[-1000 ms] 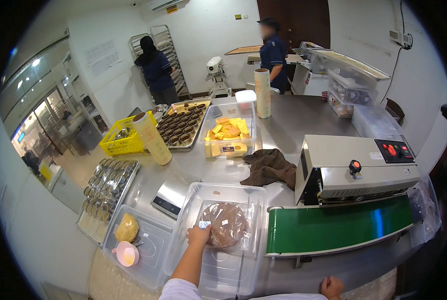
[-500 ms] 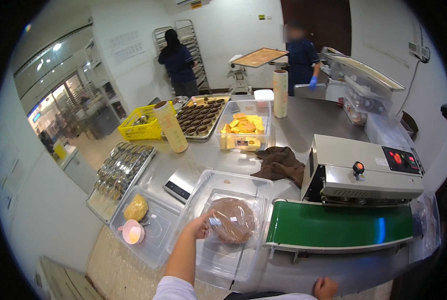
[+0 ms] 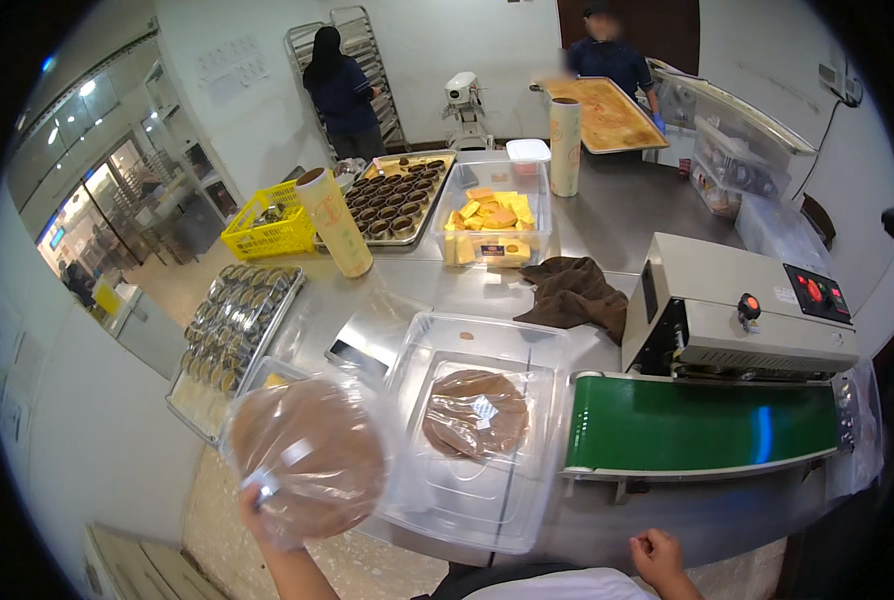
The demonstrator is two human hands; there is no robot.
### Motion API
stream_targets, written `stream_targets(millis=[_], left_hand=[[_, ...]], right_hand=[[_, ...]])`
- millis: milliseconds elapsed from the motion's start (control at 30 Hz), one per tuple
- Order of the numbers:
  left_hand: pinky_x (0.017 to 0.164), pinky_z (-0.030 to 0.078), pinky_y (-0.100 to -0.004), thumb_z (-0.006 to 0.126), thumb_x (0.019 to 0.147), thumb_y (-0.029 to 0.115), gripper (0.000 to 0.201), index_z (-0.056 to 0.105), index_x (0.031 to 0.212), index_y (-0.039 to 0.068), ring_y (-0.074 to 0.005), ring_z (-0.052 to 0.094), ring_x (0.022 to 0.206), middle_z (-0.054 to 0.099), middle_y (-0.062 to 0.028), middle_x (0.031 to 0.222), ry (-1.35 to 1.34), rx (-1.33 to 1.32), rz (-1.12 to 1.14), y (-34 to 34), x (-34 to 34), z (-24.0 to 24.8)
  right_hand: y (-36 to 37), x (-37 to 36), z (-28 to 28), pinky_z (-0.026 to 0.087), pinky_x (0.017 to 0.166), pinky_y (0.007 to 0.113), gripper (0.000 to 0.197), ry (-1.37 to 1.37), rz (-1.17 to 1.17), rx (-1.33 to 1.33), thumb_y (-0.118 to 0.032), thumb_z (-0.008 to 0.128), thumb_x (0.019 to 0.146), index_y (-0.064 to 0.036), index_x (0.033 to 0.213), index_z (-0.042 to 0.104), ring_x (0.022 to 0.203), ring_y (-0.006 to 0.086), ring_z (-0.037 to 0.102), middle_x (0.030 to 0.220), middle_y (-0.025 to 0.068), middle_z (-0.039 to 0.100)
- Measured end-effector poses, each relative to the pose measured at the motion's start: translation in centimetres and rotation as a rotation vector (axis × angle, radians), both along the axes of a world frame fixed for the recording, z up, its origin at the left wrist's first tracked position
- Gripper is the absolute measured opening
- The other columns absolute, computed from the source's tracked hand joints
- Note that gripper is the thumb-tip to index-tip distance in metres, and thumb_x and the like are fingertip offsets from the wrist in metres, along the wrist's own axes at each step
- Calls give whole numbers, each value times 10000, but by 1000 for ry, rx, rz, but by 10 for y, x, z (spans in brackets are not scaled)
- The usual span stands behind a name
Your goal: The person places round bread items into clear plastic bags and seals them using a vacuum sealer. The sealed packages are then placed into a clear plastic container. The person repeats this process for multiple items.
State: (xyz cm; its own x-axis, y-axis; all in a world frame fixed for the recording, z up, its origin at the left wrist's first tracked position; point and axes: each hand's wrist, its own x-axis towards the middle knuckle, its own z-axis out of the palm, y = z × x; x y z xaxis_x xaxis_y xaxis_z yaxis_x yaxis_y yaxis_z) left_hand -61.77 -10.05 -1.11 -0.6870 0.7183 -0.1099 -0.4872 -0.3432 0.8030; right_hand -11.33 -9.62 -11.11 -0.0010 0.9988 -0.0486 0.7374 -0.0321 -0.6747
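Observation:
My left hand (image 3: pixel 259 520) grips the lower edge of a clear plastic bag holding a flat round of brown dough (image 3: pixel 312 455). This bag is raised to the left of a clear plastic tub (image 3: pixel 447 515), hiding much of the lid-like tray behind it. A second bagged brown dough round (image 3: pixel 477 415) lies on the tub's bottom, a small white label on its film. My right hand (image 3: pixel 657 555) is curled closed near the table's front edge, touching none of the bags; I see nothing in it.
Right of the tub stands a sealing machine (image 3: pixel 752 310) with a green conveyor belt (image 3: pixel 702 425). Beyond the tub are a brown cloth (image 3: pixel 575 295), a tub of yellow blocks (image 3: pixel 492 215) and film rolls (image 3: pixel 335 225). A co-worker holds a large baking tray (image 3: pixel 607 115) across the table.
My left hand has lifted one bagged dough round out of the tub and leftward, uncovering another beneath. The co-worker's tray has moved right and tilted. My right hand stays closed near the edge.

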Motion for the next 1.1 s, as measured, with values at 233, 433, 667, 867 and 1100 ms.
stream_targets(millis=[233,433,667,867,1100], left_hand=[[894,384,-494,506,690,306,625,379,1242,42,-346,454,1078,455,-150,1209,-121,204,68,-42,-51,-63],[841,426,-434,502,660,285,568,436,1162,28,-317,513,993,523,-141,1110,-128,86,108,-48,-82,-62],[839,427,-438,508,621,236,584,435,1157,15,-319,508,990,518,-142,1108,-191,116,6,-51,-87,-70],[852,420,-435,509,623,232,567,449,1147,25,-322,504,989,513,-132,1109,-237,149,-22,-46,-97,-79],[762,467,-403,504,685,261,452,492,1072,27,-283,553,907,557,-130,1020,-224,18,-202,-32,-123,-125]], right_hand=[[110,-184,31,453,665,280,318,1153,-20,-386,-101,525,833,25,1109,428,697,157,552,787,89,564],[231,-250,-46,459,788,373,557,-184,-522,-343,-283,659,709,73,1089,459,922,323,571,1044,218,557],[235,-246,-52,471,686,398,324,-120,-276,-176,-303,620,739,11,801,569,762,314,606,768,197,606],[243,-236,-35,447,621,369,285,113,-195,-123,-289,598,766,-18,734,515,652,262,556,705,151,575],[240,-240,-19,463,580,357,286,903,-380,-292,-178,679,704,9,866,534,691,210,548,725,101,538]])
